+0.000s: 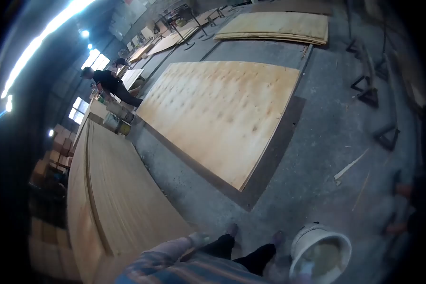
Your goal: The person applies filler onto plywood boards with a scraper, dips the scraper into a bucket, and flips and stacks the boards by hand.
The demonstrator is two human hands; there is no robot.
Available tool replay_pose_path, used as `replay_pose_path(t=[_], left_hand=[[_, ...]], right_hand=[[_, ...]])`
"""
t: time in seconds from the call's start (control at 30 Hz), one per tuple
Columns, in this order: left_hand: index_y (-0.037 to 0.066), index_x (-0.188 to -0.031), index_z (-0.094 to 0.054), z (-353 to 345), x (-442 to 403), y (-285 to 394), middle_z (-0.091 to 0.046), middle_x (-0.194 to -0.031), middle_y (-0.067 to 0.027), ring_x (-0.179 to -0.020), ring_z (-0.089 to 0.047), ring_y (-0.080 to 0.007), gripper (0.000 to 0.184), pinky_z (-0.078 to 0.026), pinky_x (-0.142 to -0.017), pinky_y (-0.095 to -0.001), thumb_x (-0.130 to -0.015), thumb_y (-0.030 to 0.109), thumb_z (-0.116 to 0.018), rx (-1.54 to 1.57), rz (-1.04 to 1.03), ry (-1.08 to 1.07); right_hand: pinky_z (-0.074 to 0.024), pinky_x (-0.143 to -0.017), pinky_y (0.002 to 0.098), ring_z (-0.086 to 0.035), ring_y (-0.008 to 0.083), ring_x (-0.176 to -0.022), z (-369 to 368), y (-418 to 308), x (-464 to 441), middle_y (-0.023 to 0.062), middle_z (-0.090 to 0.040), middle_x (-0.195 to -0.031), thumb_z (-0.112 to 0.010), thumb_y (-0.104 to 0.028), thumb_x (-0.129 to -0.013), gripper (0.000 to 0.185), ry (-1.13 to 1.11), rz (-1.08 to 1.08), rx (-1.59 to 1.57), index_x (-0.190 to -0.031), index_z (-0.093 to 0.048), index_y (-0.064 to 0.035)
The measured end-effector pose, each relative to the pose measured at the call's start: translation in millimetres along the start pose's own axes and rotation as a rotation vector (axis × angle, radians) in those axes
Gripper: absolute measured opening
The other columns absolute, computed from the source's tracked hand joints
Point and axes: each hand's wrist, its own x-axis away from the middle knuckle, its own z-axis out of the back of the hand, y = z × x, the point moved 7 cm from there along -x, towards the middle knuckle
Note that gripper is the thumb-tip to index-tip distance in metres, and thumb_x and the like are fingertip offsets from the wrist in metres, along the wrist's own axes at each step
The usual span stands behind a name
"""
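My left hand (199, 239) is low in the head view, at the end of a light sleeve, close to the near end of a long stack of wood sheets (132, 189). Its fingers are too blurred to read. A white bucket (296, 251) with pale, greyish stuff inside is at the lower right, beside my feet. At the bucket's near side a blurred patch could be my right hand, but its fingers cannot be made out. Ahead of me a large plywood sheet (217, 113) with dark spots lies low above the floor.
A person in dark clothes (110, 83) bends over at the far left, near several buckets (112, 122). More plywood (274, 26) is stacked at the back. Black triangular metal stands (387, 137) line the right side. A thin wood strip (350, 165) lies on the concrete floor (317, 142).
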Motion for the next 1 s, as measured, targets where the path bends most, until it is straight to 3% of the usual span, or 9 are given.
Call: replay_pose_path(t=[0.1, 0.23, 0.5, 0.7, 0.73, 0.77, 0.83, 0.9, 1.0], left_hand=[[0.008, -0.13, -0.054, -36, -19, -46, -0.055, -0.132, -0.0168, -0.121, -0.052, -0.0342, 0.049, -0.04, -0.102, -0.0415, -0.096, 0.042, -0.045, 0.183, 0.146, 0.04], [0.007, -0.13, -0.054, 5, -17, -40, -0.055, -0.131, -0.0203, -0.122, -0.051, -0.0362, 0.049, -0.039, -0.104, -0.0419, -0.097, 0.041, -0.044, 0.325, 0.065, 0.067], [0.008, -0.125, -0.057, 25, -101, -203, -0.058, -0.128, -0.0173, -0.12, -0.053, -0.0364, 0.047, -0.039, -0.103, -0.042, -0.095, 0.041, -0.042, 0.423, -0.001, 0.203], [0.01, -0.116, -0.064, 66, -141, -385, -0.061, -0.121, -0.0201, -0.114, -0.057, -0.039, 0.045, -0.044, -0.098, -0.0446, -0.09, 0.04, -0.042, 0.45, 0.306, 0.309], [0.008, -0.116, -0.064, 81, -137, -407, -0.063, -0.119, -0.0203, -0.11, -0.06, -0.0399, 0.045, -0.047, -0.094, -0.0454, -0.089, 0.038, -0.044, 0.353, 0.316, 0.471], [0.008, -0.123, -0.06, 105, -139, -425, -0.056, -0.128, -0.0236, -0.112, -0.059, -0.0375, 0.044, -0.047, -0.095, -0.0483, -0.094, 0.031, -0.038, 0.314, 0.334, 0.199], [0.005, -0.11, -0.066, 161, -130, -439, -0.061, -0.117, -0.0224, -0.106, -0.061, -0.0384, 0.036, -0.05, -0.089, -0.0475, -0.091, 0.024, -0.042, 0.126, 0.257, 0.25], [0.002, -0.103, -0.068, 165, -139, -483, -0.065, -0.11, -0.0215, -0.102, -0.062, -0.0384, 0.031, -0.05, -0.088, -0.0456, -0.088, 0.02, -0.047, 0.343, 0.186, 0.501], [0.002, -0.107, -0.065, 199, -134, -505, -0.064, -0.113, -0.02, -0.106, -0.059, -0.0372, 0.035, -0.046, -0.093, -0.0451, -0.087, 0.027, -0.05, 0.443, 0.314, 0.589]], right_hand=[[-0.0504, -0.08, 0.0368, -0.061, 0.0263, -0.094, -15, -39, 10, 0.0134, -0.062, -0.107, -0.065, -0.011, -0.084, 0.028, 0.0, 0.065, -0.021, -0.111, -0.064, -0.0066], [-0.0503, -0.08, 0.0354, -0.061, 0.0246, -0.093, -82, -143, 53, 0.0124, -0.063, -0.106, -0.065, -0.01, -0.084, 0.026, -0.085, 0.176, -0.101, -0.11, -0.064, -0.0055], [-0.0501, -0.079, 0.0327, -0.062, 0.0213, -0.092, -221, -341, 186, 0.0105, -0.065, -0.103, -0.066, -0.008, -0.085, 0.022, -0.194, 0.367, -0.276, -0.106, -0.066, -0.0033], [-0.0499, -0.079, 0.0306, -0.062, 0.0188, -0.091, -160, -497, 288, 0.009, -0.066, -0.101, -0.066, -0.007, -0.086, 0.019, -0.058, 0.645, -0.398, -0.104, -0.067, -0.0017], [-0.0499, -0.079, 0.0303, -0.062, 0.0184, -0.091, -139, -528, 307, 0.0087, -0.066, -0.101, -0.067, -0.007, -0.086, 0.019, -0.04, 0.721, -0.403, -0.104, -0.068, -0.0014], [-0.0498, -0.079, 0.03, -0.062, 0.018, -0.091, -120, -561, 331, 0.0085, -0.066, -0.1, -0.067, -0.006, -0.086, 0.018, -0.037, 0.802, -0.401, -0.103, -0.068, -0.0012], [-0.0498, -0.079, 0.0293, -0.063, 0.0171, -0.09, -108, -629, 380, 0.008, -0.067, -0.1, -0.067, -0.006, -0.086, 0.017, -0.068, 0.953, -0.372, -0.102, -0.068, -0.0006], [-0.0497, -0.078, 0.0286, -0.063, 0.0163, -0.09, -133, -695, 411, 0.0075, -0.067, -0.099, -0.067, -0.005, -0.086, 0.016, -0.167, 1.082, -0.365, -0.102, -0.069, -0.0001], [-0.0511, -0.074, 0.029, -0.064, 0.0171, -0.085, -211, -764, 414, 0.0094, -0.068, -0.095, -0.069, -0.006, -0.086, 0.018, -0.291, 1.094, -0.351, -0.101, -0.068, 0.0026]])
